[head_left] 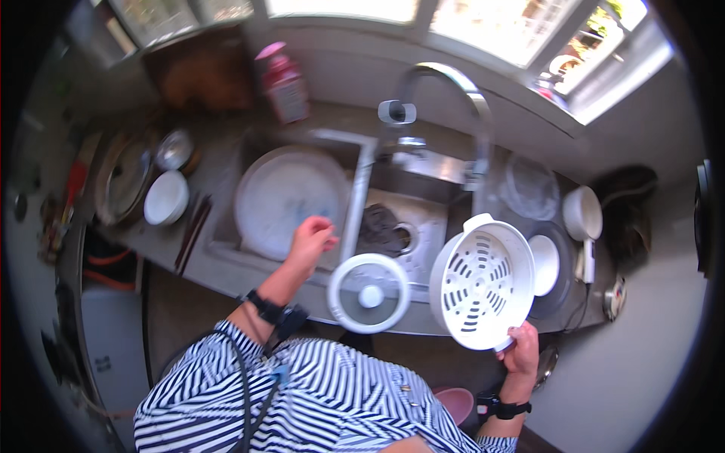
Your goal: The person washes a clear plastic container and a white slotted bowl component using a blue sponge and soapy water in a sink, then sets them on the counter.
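Observation:
My right hand (pixel 518 348) grips one handle of a white plastic steamer basket (pixel 481 286). The basket is tilted, and its slotted bottom faces me. My left hand (pixel 311 243) is blurred and loosely curled with nothing in it, above the near edge of the left sink basin. Beneath it in that basin stands a large round pale basin (pixel 283 192). A glass lid with a white rim and knob (pixel 369 293) rests at the counter's front edge, between my hands. In the right basin a dark wet cloth (pixel 380 229) lies beside the drain (pixel 406 238).
A chrome faucet (pixel 481 113) arches over the right basin. A pink pump bottle (pixel 285 85) stands behind the left one. On the left are a white bowl (pixel 166 198) and chopsticks (pixel 193 232). A white handled pot (pixel 582 214) and a clear container (pixel 531 187) stand right.

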Available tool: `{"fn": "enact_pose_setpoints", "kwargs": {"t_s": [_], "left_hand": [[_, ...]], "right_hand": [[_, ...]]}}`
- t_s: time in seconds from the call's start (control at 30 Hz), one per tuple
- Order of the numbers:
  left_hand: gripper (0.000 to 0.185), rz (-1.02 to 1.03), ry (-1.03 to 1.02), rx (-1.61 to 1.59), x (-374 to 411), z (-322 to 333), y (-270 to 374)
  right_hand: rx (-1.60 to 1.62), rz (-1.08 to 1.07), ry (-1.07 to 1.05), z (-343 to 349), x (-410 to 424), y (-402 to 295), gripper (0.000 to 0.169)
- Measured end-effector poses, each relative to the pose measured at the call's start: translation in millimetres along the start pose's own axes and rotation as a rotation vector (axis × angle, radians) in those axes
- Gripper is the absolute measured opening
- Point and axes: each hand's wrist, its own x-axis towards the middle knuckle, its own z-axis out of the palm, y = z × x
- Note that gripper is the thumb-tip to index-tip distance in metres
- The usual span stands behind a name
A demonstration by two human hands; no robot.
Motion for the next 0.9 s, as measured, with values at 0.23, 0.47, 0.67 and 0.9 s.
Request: {"fn": "enact_pose_setpoints", "kwargs": {"t_s": [0.23, 0.47, 0.67, 0.9], "left_hand": [[0.067, -0.249, -0.256, -0.441, -8.6, -107.4, 30.4], [0.084, 0.148, 0.076, -0.242, 33.3, -159.8, 22.4], [0.080, 0.265, 0.590, 0.242, 107.7, -199.3, -11.6], [0.077, 0.359, 0.600, 0.792, 128.1, -199.0, -5.9]], "right_hand": [[0.243, 0.141, -0.188, 227.1, 60.8, 81.0, 0.033], [0.561, 0.405, -0.267, 433.3, 140.3, 191.9, 0.029], [-0.011, 0.737, -0.531, 457.8, 191.4, 234.4, 0.033], [-1.570, -0.186, -0.161, 407.4, 334.7, 318.0, 0.032]]}}
